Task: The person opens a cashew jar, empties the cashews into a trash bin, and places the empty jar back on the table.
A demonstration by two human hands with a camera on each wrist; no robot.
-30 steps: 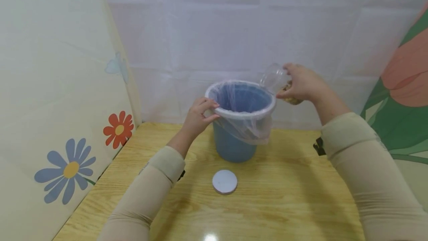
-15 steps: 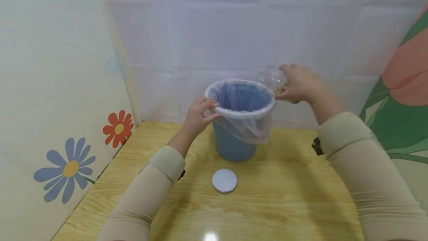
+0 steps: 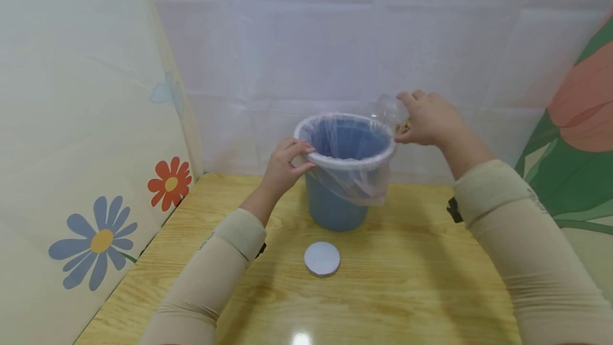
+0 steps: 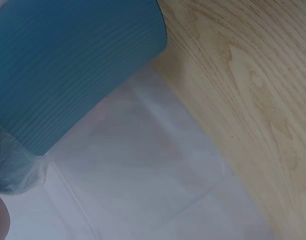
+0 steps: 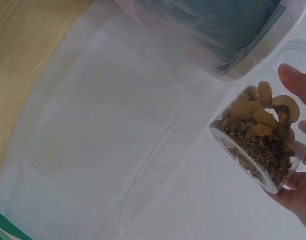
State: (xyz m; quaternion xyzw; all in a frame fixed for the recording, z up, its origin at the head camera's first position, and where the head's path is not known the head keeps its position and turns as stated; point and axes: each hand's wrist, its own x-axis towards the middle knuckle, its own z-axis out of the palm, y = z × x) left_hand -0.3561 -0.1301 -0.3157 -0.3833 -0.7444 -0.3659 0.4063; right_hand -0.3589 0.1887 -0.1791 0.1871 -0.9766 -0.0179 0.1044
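A blue trash bin (image 3: 335, 214) stands upright on the table, lined with a thin clear bag (image 3: 366, 188) folded over its rim. At the rim's left side, my left hand (image 3: 283, 168) pinches bin and bag between thumb and fingers. On the opposite side my right hand (image 3: 433, 121) grips a clear jar (image 3: 384, 111), tilted with its mouth end over the rim. Cashews (image 5: 263, 117) and dark brown crumbs (image 5: 258, 150) lie toward the jar's base in the right wrist view. The left wrist view shows the ribbed bin wall (image 4: 77, 65) and only a sliver of hand.
A round white lid (image 3: 322, 259) lies flat on the wooden table (image 3: 392, 292) in front of the bin. Pale sheeting (image 3: 306, 41) hangs close behind, with flower-patterned panels (image 3: 96, 121) at both sides.
My right hand has shifted slightly left with the jar, bringing its mouth end further over the bin and turning the jar a little. The left hand, bin and lid stay put.
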